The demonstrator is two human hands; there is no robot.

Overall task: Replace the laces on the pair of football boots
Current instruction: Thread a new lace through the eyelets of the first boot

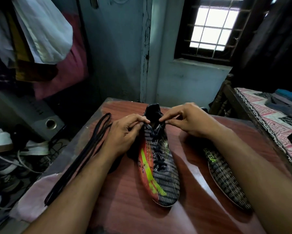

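A black football boot [160,174] with white dashes and orange and lime stripes lies mid-table, toe toward me, dark lace threaded through it. My left hand [125,132] pinches the left side of the boot's collar at the top eyelets. My right hand [184,120] pinches the right side, apparently on the lace end there. The second boot [226,176] lies to the right, partly hidden under my right forearm. A bundle of loose black laces [84,152] stretches along the table's left side.
The reddish wooden table [135,213] has a worn left edge. Shoes and cables [23,149] clutter the floor at left beside a speaker [49,123]. A bed with a patterned cover [268,119] stands at right. Clothes [40,31] hang at upper left.
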